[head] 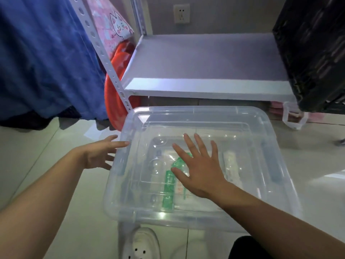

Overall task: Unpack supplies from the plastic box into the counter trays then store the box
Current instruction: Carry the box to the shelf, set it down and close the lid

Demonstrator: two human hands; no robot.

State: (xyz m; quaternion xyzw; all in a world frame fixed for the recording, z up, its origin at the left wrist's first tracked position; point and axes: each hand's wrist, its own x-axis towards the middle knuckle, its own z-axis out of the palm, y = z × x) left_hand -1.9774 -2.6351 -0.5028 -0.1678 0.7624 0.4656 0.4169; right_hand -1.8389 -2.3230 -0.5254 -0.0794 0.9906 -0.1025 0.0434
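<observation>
A: Your white shoe is on the floor tiles, just below the clear plastic box.

B: And my hands?

A: Your right hand is spread flat over its lid, gripping nothing. Your left hand is open, fingertips at the box's left edge.

White metal shelf, bare on top, against a wall with a power socket. Blue fabric hanging at left beside a perforated steel upright. Red plastic basin propped behind that upright, under a pink cat-print box. Black crate at right. White shoe on pale floor tiles.
</observation>
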